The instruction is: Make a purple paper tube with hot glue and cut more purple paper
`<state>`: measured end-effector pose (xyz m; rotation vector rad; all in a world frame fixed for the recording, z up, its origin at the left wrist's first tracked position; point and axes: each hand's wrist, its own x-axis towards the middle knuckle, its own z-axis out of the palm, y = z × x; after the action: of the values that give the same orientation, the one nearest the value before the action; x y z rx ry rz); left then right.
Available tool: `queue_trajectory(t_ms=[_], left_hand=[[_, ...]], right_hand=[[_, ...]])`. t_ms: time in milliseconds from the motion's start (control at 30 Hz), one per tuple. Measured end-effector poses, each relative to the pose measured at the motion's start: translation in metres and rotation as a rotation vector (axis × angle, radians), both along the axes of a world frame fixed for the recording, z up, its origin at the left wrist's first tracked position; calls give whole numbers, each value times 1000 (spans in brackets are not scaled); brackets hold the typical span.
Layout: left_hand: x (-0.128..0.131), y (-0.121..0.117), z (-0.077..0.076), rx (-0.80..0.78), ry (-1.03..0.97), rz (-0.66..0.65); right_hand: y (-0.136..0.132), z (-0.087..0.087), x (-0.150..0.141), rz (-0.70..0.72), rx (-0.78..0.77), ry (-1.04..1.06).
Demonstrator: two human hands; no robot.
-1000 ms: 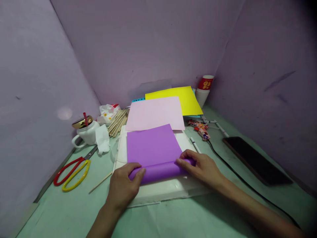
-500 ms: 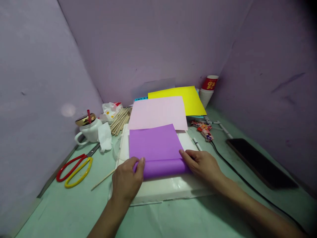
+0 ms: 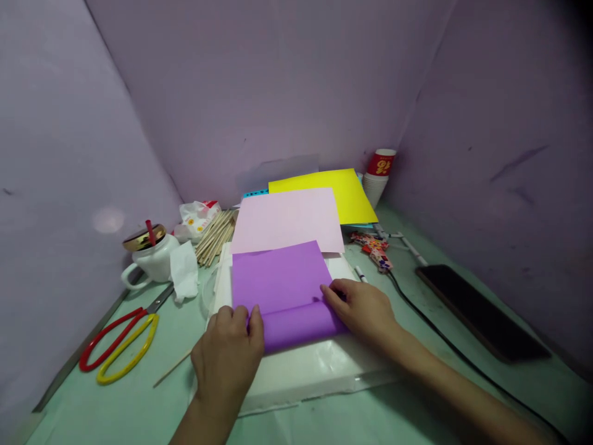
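1. Purple paper [image 3: 278, 275]: lower centre of the frame, plain and evenly coloured, its near part rolled into a thick, smooth tube, the far part unrolled with straight edges.
2. It lies over a white board [image 3: 310, 374], overlapping the pale pink sheet [image 3: 287, 219] above.
3. Left hand [image 3: 229, 352]: clamped on the tube's left end.
4. Right hand [image 3: 364, 309]: clamped on its right end.

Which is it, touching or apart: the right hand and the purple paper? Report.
Touching: the head view shows the right hand on the purple paper's rolled edge.
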<state>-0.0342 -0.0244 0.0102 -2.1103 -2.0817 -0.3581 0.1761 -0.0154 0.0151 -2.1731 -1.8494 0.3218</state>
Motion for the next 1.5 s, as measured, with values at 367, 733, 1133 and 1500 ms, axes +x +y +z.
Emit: queue_trajectory(t_ms=[367, 733, 1133, 1500], left_hand=[[-9, 11, -17, 180, -159, -229], [-15, 0, -8, 84, -416, -261], [-24, -33, 17, 54, -1050, -684], [-48, -21, 16, -285, -234, -950]], right_hand=[[2, -5, -2, -5, 0, -52], [-8, -2, 6, 114, 42, 38], [-57, 34, 7, 812, 271, 51], [-49, -23, 44, 667, 639, 166]])
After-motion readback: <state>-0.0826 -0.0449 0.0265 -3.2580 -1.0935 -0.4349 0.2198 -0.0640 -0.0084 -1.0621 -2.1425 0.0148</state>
